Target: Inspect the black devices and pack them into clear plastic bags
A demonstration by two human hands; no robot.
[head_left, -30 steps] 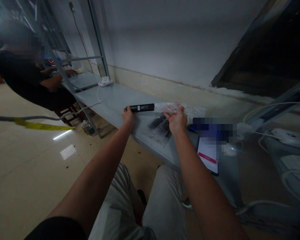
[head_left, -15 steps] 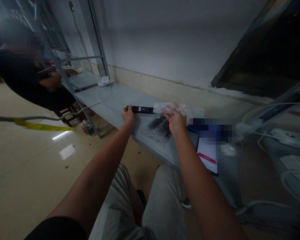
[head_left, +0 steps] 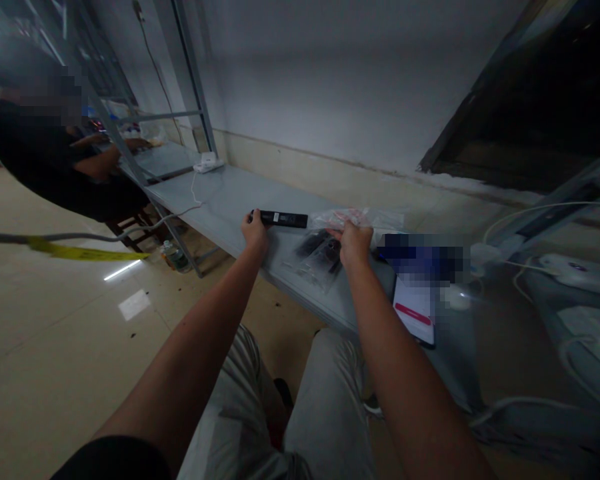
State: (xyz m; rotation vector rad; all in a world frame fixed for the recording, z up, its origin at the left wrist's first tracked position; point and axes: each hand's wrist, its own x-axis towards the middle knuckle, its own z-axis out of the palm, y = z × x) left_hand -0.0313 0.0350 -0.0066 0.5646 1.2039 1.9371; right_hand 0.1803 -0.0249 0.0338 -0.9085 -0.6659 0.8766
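Over the grey desk [head_left: 220, 190], between front and wall edges, I'm gripping a black bar [head_left: 289, 219] in the left hand [head_left: 255, 233] while the right hand [head_left: 356, 243], spread moments ago, is curling to pinch a clear bag [head_left: 383, 219], apparently firming my hold just beside the bar's end.
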